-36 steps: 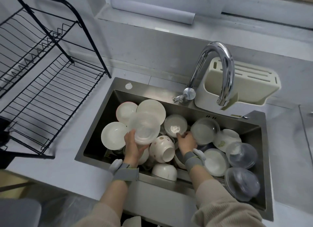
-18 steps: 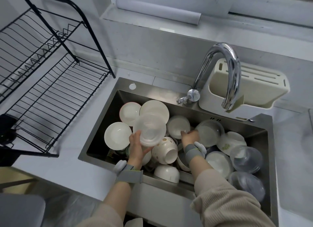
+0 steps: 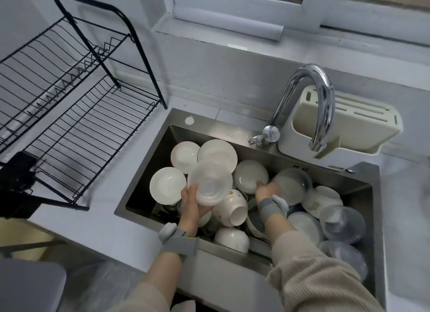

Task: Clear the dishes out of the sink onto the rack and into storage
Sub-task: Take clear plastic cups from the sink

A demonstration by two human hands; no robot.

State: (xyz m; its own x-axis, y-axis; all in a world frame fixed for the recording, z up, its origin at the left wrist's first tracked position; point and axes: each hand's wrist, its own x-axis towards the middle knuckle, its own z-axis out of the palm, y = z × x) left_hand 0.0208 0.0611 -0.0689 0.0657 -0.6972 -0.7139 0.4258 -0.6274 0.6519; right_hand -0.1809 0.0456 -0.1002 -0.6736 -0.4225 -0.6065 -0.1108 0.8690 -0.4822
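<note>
The steel sink (image 3: pixel 149 172) is piled with white plates, bowls and clear plastic bowls. My left hand (image 3: pixel 191 204) grips a clear plastic bowl (image 3: pixel 210 182) by its lower rim, held tilted above the pile. My right hand (image 3: pixel 266 190) reaches into the middle of the sink, fingers curled on the near rim of a white bowl (image 3: pixel 250 175) next to a clear upturned bowl (image 3: pixel 292 187). A patterned white bowl (image 3: pixel 232 210) lies on its side between my wrists. The black wire dish rack (image 3: pixel 76 125) stands bare on the counter to the left.
A chrome faucet (image 3: pixel 311 97) arches over the sink's back edge, with a cream caddy (image 3: pixel 349 130) behind it. More clear bowls (image 3: pixel 342 223) fill the sink's right end. White plates (image 3: pixel 167 186) lean at the left. A window sill runs along the back wall.
My left hand has lifted the clear plastic bowl slightly up and left. My right hand has slid farther back, from the pile's middle to the white bowl's rim.
</note>
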